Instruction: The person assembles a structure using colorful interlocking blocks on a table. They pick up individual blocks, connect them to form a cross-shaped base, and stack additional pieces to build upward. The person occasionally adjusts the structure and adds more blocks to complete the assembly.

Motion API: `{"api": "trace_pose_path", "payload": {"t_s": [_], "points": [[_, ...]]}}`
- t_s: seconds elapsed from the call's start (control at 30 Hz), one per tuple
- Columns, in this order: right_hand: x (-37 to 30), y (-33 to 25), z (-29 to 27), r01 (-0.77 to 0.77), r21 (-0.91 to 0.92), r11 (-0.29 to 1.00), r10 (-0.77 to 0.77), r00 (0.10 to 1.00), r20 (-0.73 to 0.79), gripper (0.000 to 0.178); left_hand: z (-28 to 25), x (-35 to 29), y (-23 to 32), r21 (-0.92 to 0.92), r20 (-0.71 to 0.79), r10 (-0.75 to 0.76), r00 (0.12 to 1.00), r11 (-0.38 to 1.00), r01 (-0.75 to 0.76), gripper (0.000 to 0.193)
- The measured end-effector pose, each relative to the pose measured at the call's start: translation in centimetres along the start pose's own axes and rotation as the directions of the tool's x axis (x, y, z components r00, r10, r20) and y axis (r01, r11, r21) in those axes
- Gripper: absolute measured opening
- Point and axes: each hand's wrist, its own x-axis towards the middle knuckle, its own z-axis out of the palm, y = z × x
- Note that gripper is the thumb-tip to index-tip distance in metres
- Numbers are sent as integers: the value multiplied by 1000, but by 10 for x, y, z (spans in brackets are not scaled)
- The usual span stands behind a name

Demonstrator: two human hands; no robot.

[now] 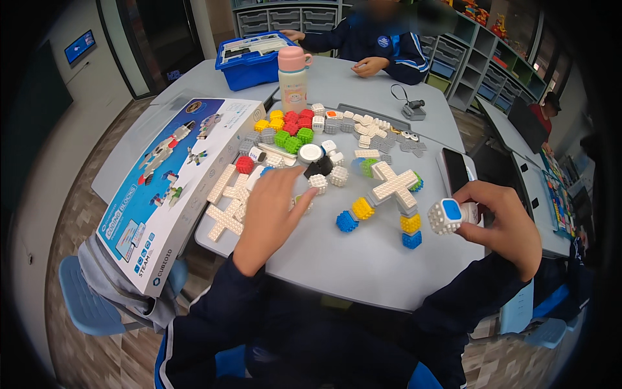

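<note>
My right hand (508,223) is closed around a white studded cube block (445,216) with a blue square on one face, held above the right side of the table. My left hand (275,207) hovers over the loose pieces, its thumb spread away from the fingers and nothing seen in its grasp. Just past its thumb lies a small white studded block (317,183), beside a black block (319,167). Between the hands stands a built model: a white cross-shaped plate (394,183) on legs of yellow blocks (363,208), blue blocks (347,222) and green blocks.
Red blocks (298,121), green, yellow and grey ones lie farther back, near a pink-capped bottle (293,81). A large printed box (175,175) leans along the left edge. A phone (455,170) lies right. Across the table, a person (369,42) touches a blue bin (249,74).
</note>
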Motion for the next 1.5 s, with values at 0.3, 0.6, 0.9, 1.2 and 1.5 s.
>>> {"api": "trace_pose_path", "payload": {"t_s": [0.3,0.6,0.9,1.2,1.5], "points": [[-22,-13,-4,136,5,991,-136,989,57,28,174,148,-19,237,286,249,925,917,-320,12],[-11,-8,-4,24,5,1000,-24,998,64,28,226,149,-44,86,235,173,957,977,-197,13],[11,-5,7,37,-24,999,-35,997,70,25,240,145,-48,38,263,147,954,986,-163,9],[20,-6,14,10,-16,1000,-9,996,87,27,240,141,-42,208,286,71,956,969,-134,20],[26,-5,17,24,-38,999,-20,996,89,26,242,142,-36,94,270,68,960,991,-97,23]]}}
